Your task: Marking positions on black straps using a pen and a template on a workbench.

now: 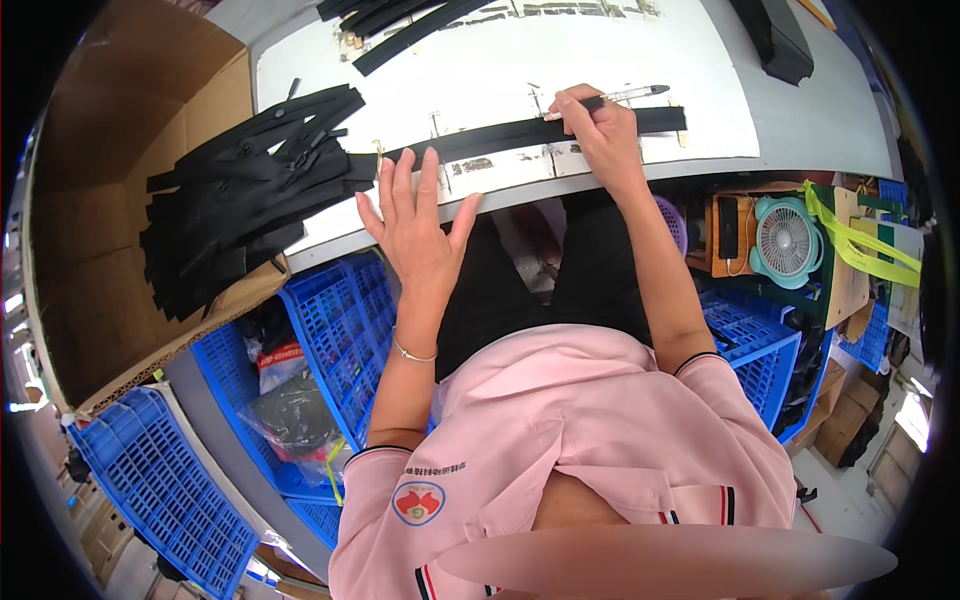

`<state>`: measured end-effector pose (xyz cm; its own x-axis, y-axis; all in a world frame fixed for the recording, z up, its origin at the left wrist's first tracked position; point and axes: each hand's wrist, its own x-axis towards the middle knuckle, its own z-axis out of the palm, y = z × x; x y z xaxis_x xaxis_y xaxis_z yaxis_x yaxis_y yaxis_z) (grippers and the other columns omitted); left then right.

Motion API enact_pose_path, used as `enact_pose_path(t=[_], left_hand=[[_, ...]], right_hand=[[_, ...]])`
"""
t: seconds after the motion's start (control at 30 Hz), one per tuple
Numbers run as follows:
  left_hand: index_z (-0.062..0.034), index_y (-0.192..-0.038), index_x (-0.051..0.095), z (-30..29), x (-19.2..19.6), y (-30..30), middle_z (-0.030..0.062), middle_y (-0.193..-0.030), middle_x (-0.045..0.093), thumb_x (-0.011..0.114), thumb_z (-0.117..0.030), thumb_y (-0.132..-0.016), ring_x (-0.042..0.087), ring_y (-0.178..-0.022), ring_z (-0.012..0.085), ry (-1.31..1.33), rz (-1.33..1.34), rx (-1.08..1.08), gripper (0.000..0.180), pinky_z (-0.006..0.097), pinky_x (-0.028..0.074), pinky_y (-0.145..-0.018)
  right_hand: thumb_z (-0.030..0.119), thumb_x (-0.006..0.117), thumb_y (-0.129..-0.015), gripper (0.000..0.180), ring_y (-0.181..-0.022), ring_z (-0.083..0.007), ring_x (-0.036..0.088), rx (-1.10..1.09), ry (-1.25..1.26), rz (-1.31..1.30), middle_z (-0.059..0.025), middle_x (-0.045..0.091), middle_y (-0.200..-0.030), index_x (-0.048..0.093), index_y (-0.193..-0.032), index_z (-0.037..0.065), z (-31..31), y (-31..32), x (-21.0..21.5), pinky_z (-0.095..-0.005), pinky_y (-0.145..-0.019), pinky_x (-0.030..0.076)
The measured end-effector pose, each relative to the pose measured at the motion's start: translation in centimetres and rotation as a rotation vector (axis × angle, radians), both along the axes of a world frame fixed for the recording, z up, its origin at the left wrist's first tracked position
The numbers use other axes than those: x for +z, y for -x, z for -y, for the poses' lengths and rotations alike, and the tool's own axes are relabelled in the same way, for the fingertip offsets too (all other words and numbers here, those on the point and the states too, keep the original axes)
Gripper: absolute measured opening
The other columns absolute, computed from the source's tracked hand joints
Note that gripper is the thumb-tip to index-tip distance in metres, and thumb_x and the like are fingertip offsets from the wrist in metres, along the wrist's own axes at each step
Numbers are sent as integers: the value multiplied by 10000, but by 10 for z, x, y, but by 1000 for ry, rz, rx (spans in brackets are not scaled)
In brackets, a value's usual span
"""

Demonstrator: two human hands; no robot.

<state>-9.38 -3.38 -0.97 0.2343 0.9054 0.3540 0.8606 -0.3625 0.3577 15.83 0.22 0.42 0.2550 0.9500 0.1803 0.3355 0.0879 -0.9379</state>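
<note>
A long black strip [490,139] lies across the white board [690,60], close to the table's front edge. My left hand [412,215] rests with fingers spread, its fingertips on the left part of the strip. In my right hand [603,135] is a pen [635,94] with a clear barrel, its dark tip end pointing down at the strip right of the middle. Dark marks are drawn on the board along the strip. To the left, a tangled heap of black strips [250,180] spills over the edge of a cardboard box.
The open cardboard box [90,290] stands at the left. More black strips [420,30] lie at the far side of the board, and a black bar-shaped object [775,45] is at the far right. Blue crates [345,320] and a teal fan [786,240] sit below table height.
</note>
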Motion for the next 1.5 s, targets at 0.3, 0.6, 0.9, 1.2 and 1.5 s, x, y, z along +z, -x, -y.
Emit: enact_pose_path(t=[0.3,0.6,0.9,1.2,1.5], left_hand=[[-79,-1317,660,-7,23,-57,133,-1396,572,765,-289,-889,480,-1342,326,-35,230,-186,489,564,233,-1179],[-83,-926,739,-40,3,-94,21,-1027,711,776,-93,-828,619,-1000,234,-50,424,-167,106,372,422,-895],[-80,-910,725,-47,11,-100,51,-1023,699,765,-72,-804,625,-1001,273,-47,420,-195,113,403,420,-902],[-57,-954,712,-38,-1,-86,95,-1083,701,736,-108,-878,624,-1034,305,-57,318,-205,95,450,442,-912],[-43,-940,705,-52,-13,-89,109,-1072,705,732,-102,-872,644,-999,322,-108,351,-309,94,448,472,-880]], right_hand=[[175,645,-995,255,-592,-28,477,30,-27,-40,11,696,-751,722,-863,-29,-2,1,-7,-234,-524,394],[169,652,-981,280,-575,-77,504,32,-32,18,-27,703,-769,668,-815,-56,0,4,-6,-257,-526,411],[266,656,-947,341,-532,-210,626,63,-98,206,-84,696,-661,697,-740,-3,-5,-13,-19,-311,-543,480],[316,628,-897,364,-519,-360,593,21,-149,144,-186,588,-596,643,-659,41,1,3,-11,-435,-510,448],[264,671,-950,257,-536,-164,573,-48,-225,-98,-104,647,-662,712,-851,31,30,3,-3,-323,-535,447]])
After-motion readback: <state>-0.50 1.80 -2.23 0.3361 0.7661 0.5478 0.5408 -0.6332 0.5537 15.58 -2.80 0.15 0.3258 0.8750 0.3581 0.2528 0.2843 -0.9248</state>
